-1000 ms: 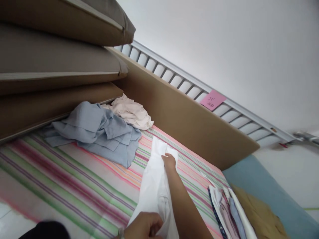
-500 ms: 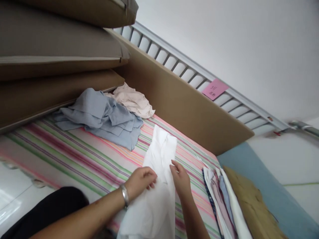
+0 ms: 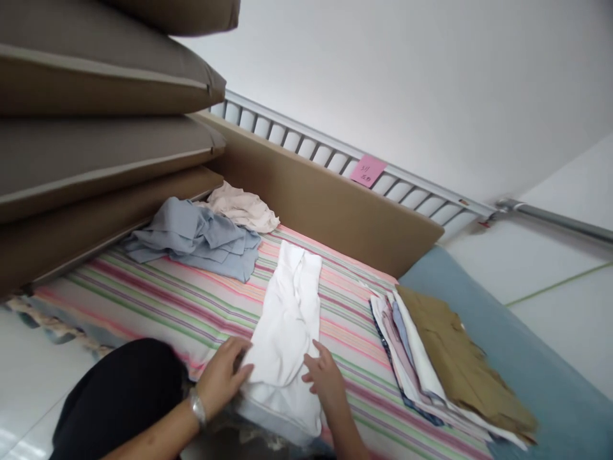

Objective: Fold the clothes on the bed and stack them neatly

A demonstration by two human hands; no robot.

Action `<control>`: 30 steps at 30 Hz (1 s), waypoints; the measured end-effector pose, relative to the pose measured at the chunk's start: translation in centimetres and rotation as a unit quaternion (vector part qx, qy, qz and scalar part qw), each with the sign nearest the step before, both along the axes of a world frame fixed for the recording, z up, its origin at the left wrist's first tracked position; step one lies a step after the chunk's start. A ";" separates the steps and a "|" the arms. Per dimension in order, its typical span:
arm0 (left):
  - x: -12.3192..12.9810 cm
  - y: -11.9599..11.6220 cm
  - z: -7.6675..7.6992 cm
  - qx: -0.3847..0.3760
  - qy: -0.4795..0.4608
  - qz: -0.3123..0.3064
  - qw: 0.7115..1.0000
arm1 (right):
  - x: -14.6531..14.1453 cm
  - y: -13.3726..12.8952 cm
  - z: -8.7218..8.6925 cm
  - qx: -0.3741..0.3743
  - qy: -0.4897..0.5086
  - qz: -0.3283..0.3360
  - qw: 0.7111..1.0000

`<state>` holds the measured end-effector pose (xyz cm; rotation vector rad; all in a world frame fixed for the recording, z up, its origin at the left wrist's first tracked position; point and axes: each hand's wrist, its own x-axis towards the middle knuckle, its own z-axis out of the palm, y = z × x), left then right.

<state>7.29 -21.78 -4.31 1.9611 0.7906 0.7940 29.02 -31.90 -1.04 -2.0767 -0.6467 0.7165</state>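
A long white garment (image 3: 292,306) lies lengthwise on the striped cloth (image 3: 191,300), its near end reaching the front edge. My left hand (image 3: 223,372), with a silver bracelet at the wrist, is at the garment's left edge, thumb and fingers apart. At the right edge is my right hand (image 3: 327,380), its fingers spread and slightly bent over the fabric. Neither hand is closed around the garment.
Behind on the left lie a crumpled blue-grey garment (image 3: 191,236) and a cream one (image 3: 244,207). Folded clothes (image 3: 445,358) are stacked at the right. Large cushions (image 3: 96,140) rise at the left; a brown board (image 3: 306,185) and railing stand behind.
Both hands have moved down toward the garment's near end, and its near part now lies flatter. The camera view has shifted and tilted, showing more of the folded stack.
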 end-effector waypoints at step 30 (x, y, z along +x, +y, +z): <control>5.2 -0.7 -0.7 0.250 0.236 -0.075 0.936 | -6.9 -8.5 14.8 0.217 -0.217 0.115 0.945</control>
